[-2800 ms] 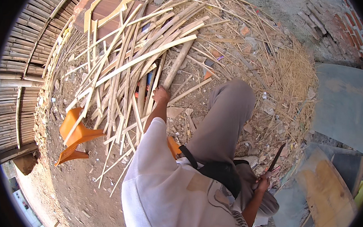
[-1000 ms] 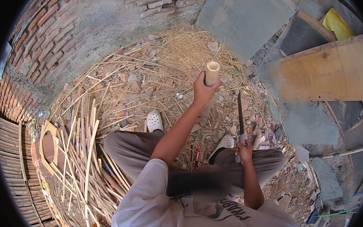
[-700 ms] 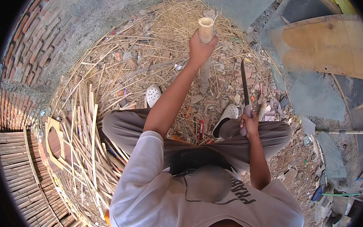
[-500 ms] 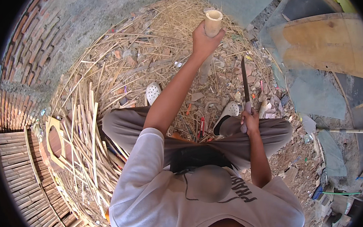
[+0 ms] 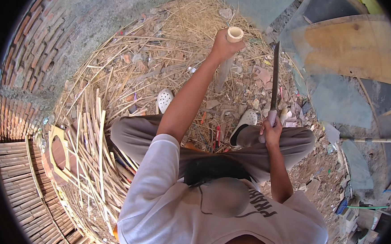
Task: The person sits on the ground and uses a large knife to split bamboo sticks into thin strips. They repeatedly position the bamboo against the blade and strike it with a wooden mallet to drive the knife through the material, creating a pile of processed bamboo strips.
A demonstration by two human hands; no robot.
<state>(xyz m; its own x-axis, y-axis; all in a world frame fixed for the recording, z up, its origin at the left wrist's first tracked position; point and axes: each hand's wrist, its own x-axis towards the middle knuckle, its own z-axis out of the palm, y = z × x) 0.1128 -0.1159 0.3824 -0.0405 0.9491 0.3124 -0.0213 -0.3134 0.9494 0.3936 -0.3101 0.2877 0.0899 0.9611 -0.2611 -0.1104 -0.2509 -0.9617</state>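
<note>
My left arm reaches far out in front, and my left hand (image 5: 224, 47) is closed round a bamboo tube (image 5: 235, 33). The tube's pale, hollow cut end faces up; most of its wall is hidden by my fingers. By my right knee, my right hand (image 5: 271, 130) grips the light-coloured handle of a machete (image 5: 275, 74). Its long dark blade points away from me and upward, to the right of the tube and apart from it.
Split bamboo strips (image 5: 94, 150) lie in a heap on the left, near a brick wall (image 5: 32, 47) and a bamboo slat panel (image 5: 29, 186). Straw (image 5: 189, 24) and rubble cover the ground ahead. Flat boards (image 5: 352, 45) lie at right. My white clogs (image 5: 164, 99) are below my arms.
My left hand has lowered slightly toward me with the bamboo tube, whose opening has tilted more toward view. The machete's tip has swung right and farther away; my right hand has shifted slightly.
</note>
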